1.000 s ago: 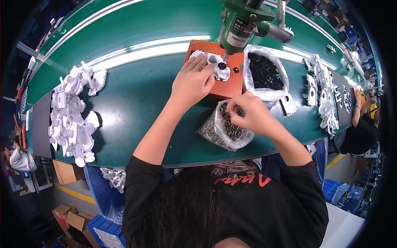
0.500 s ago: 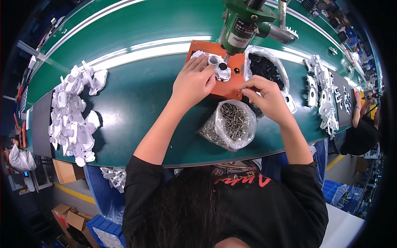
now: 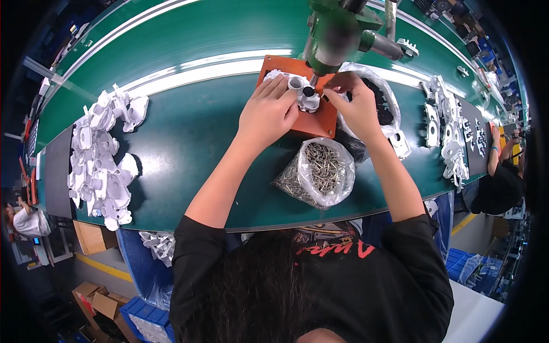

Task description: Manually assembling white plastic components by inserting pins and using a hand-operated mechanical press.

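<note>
A white moulded plastic part [image 3: 309,103] with a round tube and a black insert [image 3: 309,91] sits on an orange base plate [image 3: 313,124]. My left hand [image 3: 267,113] lies over its left side, fingers bent across it and thumb against it, holding it there. Just right of the part, my right hand [image 3: 355,103] pinches a small metal pin [image 3: 322,95] between thumb and fingertips; the pin is partly hidden. Directly above stands a green press head [image 3: 331,43], its narrow tip [image 3: 314,80] pointing down near the black insert.
A clear bag of small metal pins [image 3: 325,171] lies in front of the plate. Behind my right hand is a bag of black parts [image 3: 386,108]. White parts are heaped at left [image 3: 100,160] and right [image 3: 452,137]. A co-worker [image 3: 500,183] is at far right.
My right hand has moved up and to the left, from the plate's lower right edge to beside the white part. My left hand has stayed in place.
</note>
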The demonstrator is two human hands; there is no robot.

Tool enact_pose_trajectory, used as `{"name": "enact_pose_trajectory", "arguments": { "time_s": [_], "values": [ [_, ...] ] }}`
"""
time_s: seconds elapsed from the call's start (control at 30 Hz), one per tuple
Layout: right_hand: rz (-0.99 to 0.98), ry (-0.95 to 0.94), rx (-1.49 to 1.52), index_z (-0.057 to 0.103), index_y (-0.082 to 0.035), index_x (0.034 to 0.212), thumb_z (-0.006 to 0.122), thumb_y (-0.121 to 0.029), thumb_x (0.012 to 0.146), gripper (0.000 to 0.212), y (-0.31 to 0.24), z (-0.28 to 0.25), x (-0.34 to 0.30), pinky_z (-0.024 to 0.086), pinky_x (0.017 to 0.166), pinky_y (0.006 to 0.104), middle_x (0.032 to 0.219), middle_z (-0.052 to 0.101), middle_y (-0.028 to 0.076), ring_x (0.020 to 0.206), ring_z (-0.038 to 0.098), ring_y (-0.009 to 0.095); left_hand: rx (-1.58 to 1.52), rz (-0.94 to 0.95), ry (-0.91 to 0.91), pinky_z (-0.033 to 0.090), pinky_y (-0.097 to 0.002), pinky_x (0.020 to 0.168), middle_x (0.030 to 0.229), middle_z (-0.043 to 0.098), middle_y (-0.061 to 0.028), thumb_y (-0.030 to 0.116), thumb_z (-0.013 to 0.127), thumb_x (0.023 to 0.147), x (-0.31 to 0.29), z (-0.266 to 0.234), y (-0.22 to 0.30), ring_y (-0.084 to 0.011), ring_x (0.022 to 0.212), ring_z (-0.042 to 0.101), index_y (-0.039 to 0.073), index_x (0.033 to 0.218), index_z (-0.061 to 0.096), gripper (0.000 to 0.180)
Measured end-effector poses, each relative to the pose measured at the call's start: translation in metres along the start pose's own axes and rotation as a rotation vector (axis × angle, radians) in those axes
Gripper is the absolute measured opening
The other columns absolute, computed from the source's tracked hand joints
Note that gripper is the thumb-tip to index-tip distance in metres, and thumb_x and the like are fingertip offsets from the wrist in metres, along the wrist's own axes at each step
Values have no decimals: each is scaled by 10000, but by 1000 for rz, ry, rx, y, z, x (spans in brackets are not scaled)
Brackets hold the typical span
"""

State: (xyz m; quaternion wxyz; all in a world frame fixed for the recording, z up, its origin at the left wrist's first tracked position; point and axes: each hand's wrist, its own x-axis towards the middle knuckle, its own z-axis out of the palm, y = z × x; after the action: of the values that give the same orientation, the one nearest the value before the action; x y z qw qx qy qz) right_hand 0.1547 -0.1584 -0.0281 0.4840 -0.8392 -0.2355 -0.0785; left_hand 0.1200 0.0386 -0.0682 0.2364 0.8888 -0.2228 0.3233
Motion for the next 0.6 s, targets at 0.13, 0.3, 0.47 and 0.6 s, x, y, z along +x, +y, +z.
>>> {"name": "enact_pose_trajectory", "arguments": {
  "time_s": [0.13,0.3,0.47,0.6],
  "values": [
    [88,3,89,588,13,993,663,-53,771,244,5,13,6,469,752,254,871,642,57,797,593,108,-13,-5,-4,421,-411,972,1050,630,-189,118,587,778,1,0,1,-320,1075,571,14,844,605,124],
    [99,-5,63,582,27,1000,667,-45,784,243,9,24,9,495,733,252,858,644,70,774,617,112,-12,-11,2,421,-409,972,1053,630,-188,120,589,780,0,0,1,-317,1076,571,16,848,608,126],
    [75,16,72,575,17,1008,666,-36,787,245,16,26,9,498,721,245,830,639,56,765,615,100,-12,-15,-6,422,-409,971,1053,631,-187,121,591,781,1,0,1,-315,1076,571,21,866,618,134],
    [103,18,104,569,-2,1019,651,-22,787,247,15,24,10,476,707,231,828,634,36,748,590,82,-5,-11,-10,422,-408,971,1050,632,-187,120,592,779,0,0,0,-316,1074,573,22,869,620,136]
  ]
}}
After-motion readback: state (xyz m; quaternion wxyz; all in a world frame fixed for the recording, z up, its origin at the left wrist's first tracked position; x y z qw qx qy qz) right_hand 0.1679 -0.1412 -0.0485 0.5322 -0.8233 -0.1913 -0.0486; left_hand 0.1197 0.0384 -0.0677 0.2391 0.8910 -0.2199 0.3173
